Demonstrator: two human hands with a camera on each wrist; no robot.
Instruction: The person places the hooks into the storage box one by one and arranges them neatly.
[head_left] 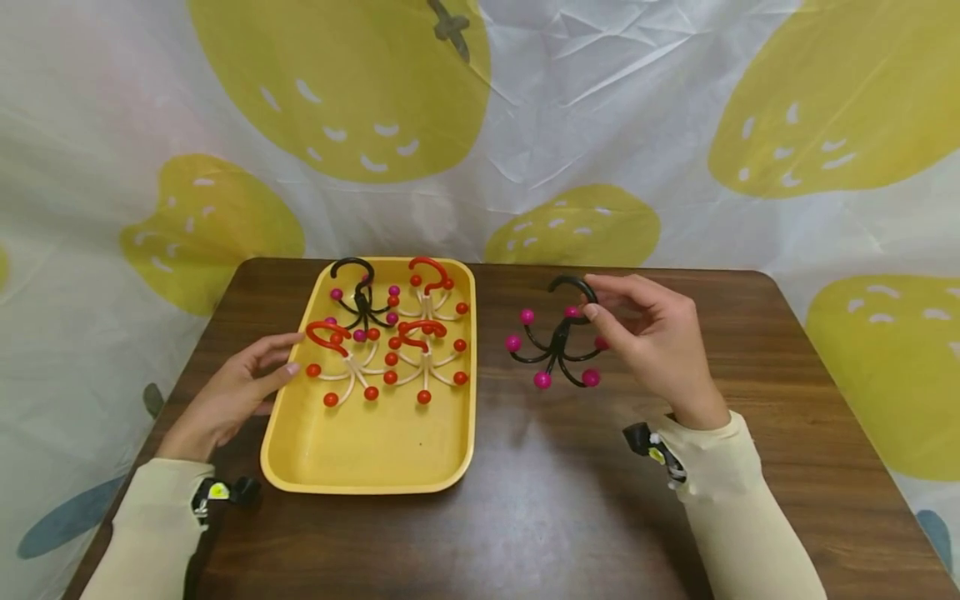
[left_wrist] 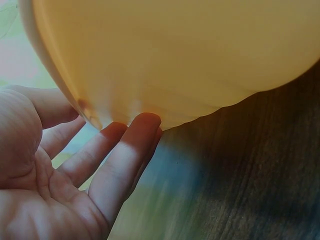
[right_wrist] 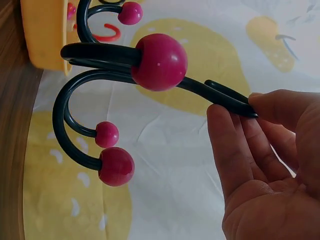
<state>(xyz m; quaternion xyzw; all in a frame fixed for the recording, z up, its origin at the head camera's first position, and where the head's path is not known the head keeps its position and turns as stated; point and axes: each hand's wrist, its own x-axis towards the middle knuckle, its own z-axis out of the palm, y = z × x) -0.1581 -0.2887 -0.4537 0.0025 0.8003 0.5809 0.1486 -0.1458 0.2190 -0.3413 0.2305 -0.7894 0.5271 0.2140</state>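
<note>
My right hand (head_left: 648, 342) pinches the curved top of a black multi-arm hook hanger (head_left: 558, 340) between thumb and fingers. The hanger has pink ball tips and hangs above the table, right of the yellow tray (head_left: 367, 488). Close up in the right wrist view, the held hanger (right_wrist: 200, 91) stretches away from the fingertips. At the tray's left side, my left hand (head_left: 236, 392) holds the rim, with fingers (left_wrist: 142, 135) against the outer wall. Inside the tray lie a black hanger (head_left: 363, 304) with pink balls and several white ones with red hooks and red balls, such as the front-right hanger (head_left: 426, 362).
A brown wood-grain table (head_left: 555, 508) lies under everything. Behind it hangs a pale curtain (head_left: 555, 108) with yellow fruit prints. Small dark cameras sit on both wrists, including one (head_left: 637, 437) at the right cuff.
</note>
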